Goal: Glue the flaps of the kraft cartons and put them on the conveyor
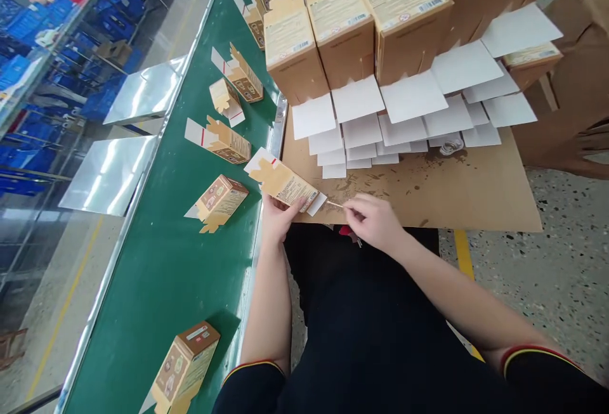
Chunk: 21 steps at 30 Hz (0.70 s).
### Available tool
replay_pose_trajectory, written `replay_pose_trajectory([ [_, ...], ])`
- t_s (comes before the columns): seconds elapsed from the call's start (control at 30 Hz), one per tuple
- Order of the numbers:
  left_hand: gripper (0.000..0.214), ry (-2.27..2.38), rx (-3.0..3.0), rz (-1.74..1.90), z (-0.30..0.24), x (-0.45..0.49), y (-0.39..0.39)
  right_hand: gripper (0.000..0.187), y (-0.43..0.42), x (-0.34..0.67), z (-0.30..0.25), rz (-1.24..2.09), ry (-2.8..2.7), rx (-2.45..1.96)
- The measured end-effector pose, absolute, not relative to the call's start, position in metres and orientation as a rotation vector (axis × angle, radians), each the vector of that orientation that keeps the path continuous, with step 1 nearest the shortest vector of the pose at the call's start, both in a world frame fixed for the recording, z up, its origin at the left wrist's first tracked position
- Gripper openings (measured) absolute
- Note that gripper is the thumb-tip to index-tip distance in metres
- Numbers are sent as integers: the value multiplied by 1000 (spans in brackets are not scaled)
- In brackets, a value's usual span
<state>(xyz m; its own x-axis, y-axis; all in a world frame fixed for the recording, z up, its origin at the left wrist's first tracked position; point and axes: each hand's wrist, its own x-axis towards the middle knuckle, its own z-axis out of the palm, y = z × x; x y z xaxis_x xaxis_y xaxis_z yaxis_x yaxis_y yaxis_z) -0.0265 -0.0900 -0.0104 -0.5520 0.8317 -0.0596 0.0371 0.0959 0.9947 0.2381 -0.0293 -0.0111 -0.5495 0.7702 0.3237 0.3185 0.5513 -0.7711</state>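
Note:
A small brown carton [289, 186] with open end flaps lies tilted in my left hand [277, 219], whose thumb and fingers are closed around its lower side. From my right hand [373, 220] a thin pale stick [335, 204] points left, pinched between thumb and fingers. Its tip is at or very near the white flap [317, 204] at the carton's right end; I cannot tell whether they touch. Both hands are over the near left corner of a brown cardboard sheet [476, 192].
Large brown cartons [295, 78] with white flaps [314, 117] stand stacked at the back of the cardboard. To the left runs a green conveyor belt [157, 287] carrying several small cartons [223, 201]. Metal plates [107, 176] and blue bins [111, 11] lie beyond it.

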Motion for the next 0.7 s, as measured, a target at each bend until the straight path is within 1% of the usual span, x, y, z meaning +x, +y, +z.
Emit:
replay_pose_trajectory([
  [0.1,93,1763,887,1529,-19,-22,-91,29,-33,209,-22,932,-2226,-849],
  [0.2,99,1788,895,1550,-23,-19,-91,30,-33,203,-30,925,-2297,-840],
  [0.4,93,1765,950,1530,-15,-10,-93,29,-25,220,-30,825,-2220,-892],
  [0.57,94,2005,1033,1474,-20,5,-100,28,-30,249,-17,762,-2080,-895],
  [0.7,90,2111,1075,1441,-26,11,-106,28,-39,269,-3,727,-2014,-901],
])
